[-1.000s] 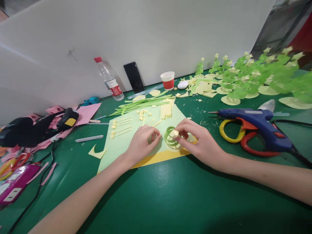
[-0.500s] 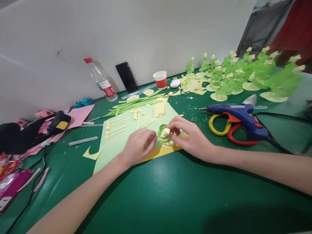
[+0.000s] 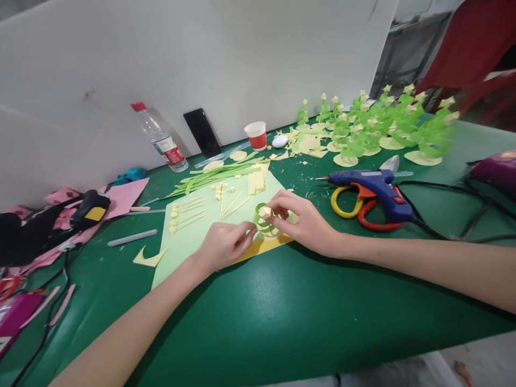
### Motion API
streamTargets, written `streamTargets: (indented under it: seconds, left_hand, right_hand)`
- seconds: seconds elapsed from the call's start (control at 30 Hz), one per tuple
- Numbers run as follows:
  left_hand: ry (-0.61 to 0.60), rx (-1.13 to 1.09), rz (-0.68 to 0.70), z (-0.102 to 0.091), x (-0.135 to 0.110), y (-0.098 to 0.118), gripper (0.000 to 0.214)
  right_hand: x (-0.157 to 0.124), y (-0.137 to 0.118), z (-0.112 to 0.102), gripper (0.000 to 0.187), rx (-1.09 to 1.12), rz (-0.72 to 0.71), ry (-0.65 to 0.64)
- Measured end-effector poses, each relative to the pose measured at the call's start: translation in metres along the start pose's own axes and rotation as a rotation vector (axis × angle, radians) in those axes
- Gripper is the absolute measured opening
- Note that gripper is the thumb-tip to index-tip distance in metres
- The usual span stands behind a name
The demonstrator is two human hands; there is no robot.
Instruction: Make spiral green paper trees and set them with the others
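A small paper tree stands before me: a green paper spiral (image 3: pixel 259 217) topped by a pale yellow paper star (image 3: pixel 265 212), over a round pale base. My right hand (image 3: pixel 300 217) pinches the star between thumb and fingers from the right. At the spiral's left edge, my left hand (image 3: pixel 228 242) is closed, thumb and forefinger pressed on the green strip; the fingertips partly hide the contact. Under both hands lies a light green sheet (image 3: pixel 193 247) with a yellow edge. Thin yellow paper sticks (image 3: pixel 236 207) and tiny folded stars (image 3: pixel 218 188) rest on it.
Right of my hands lie a blue glue gun (image 3: pixel 366 185) and scissors (image 3: pixel 379 220). Several finished paper trees (image 3: pixel 363 126) stand behind. Green strips (image 3: pixel 217 174), a paper cup (image 3: pixel 257 137), a phone (image 3: pixel 201 131) and a bottle (image 3: pixel 167 145) line the back. Pink paper (image 3: pixel 127 199) lies left.
The view has swung to the right, so everything sits further left in the picture. Both hands keep their places at the paper tree, with only slight finger movement.
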State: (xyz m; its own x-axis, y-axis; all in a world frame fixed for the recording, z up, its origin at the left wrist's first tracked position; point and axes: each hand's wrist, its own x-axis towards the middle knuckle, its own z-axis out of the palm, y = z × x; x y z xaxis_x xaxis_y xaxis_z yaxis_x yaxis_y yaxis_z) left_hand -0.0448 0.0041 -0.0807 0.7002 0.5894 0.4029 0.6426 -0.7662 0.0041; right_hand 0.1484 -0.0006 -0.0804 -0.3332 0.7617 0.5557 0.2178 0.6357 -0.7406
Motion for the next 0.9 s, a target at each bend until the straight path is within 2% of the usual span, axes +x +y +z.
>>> streamTargets:
  seconds: [0.27,0.4,0.5,0.6,0.7,0.9]
  left_hand:
    - [0.036,-0.139,-0.120,-0.003,-0.001,0.003,0.021]
    - [0.138,-0.260,-0.260,-0.005,0.003,0.008,0.018]
    - [0.189,-0.383,-0.347,-0.005,0.007,0.012,0.027]
    - [0.127,-0.527,-0.342,-0.004,0.008,0.013,0.040]
    - [0.065,-0.646,-0.300,-0.002,0.007,0.012,0.044]
    - [0.056,-0.770,-0.271,-0.003,0.004,0.012,0.044]
  right_hand:
    - [0.000,0.002,-0.001,0.008,-0.006,0.029,0.011]
    - [0.000,0.001,0.000,0.008,-0.009,0.036,0.014]
    - [-0.001,0.001,0.001,0.008,-0.012,0.036,0.012]
    - [-0.001,0.002,0.001,0.008,-0.014,0.028,0.010]
    - [-0.001,0.002,0.000,0.008,-0.017,0.018,0.015]
    - [-0.001,0.003,0.000,0.006,-0.026,0.005,0.023]
